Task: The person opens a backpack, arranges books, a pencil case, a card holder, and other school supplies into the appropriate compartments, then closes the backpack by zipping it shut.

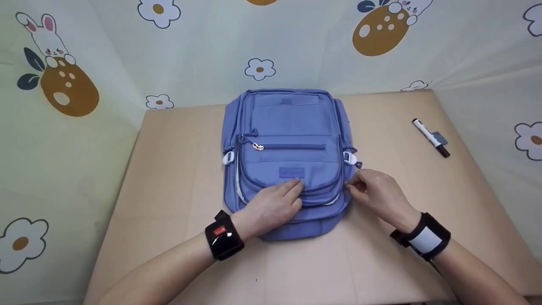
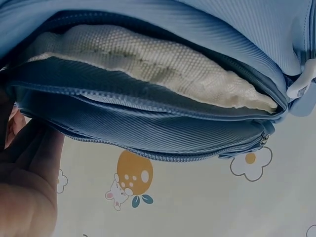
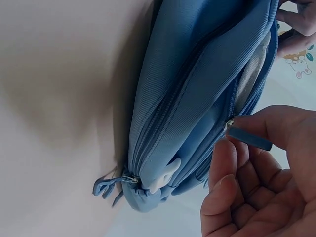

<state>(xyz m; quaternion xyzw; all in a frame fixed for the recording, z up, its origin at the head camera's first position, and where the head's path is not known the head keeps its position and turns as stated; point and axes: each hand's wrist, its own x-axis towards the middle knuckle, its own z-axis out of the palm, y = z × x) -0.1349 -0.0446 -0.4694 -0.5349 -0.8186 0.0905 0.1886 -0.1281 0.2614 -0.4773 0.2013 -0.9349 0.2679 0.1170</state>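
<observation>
A blue backpack (image 1: 292,120) lies on its back on the table, its front facing up. My left hand (image 1: 271,208) rests on the lower front pocket with its fingers fairly straight. At the backpack's right side, my right hand (image 1: 379,197) pinches a zipper pull (image 3: 250,138) between thumb and fingers. In the left wrist view, the front compartment gapes along its zipper teeth (image 2: 173,157), and pale lining (image 2: 148,59) shows in an opening behind it. Part of my left hand (image 2: 29,187) appears at that view's left edge.
A white marker with a black cap (image 1: 431,137) lies at the right of the brown table surface (image 1: 178,169). White buckles (image 1: 349,158) sit on the backpack's sides. A patterned cloth (image 1: 203,51) hangs behind and beside the table.
</observation>
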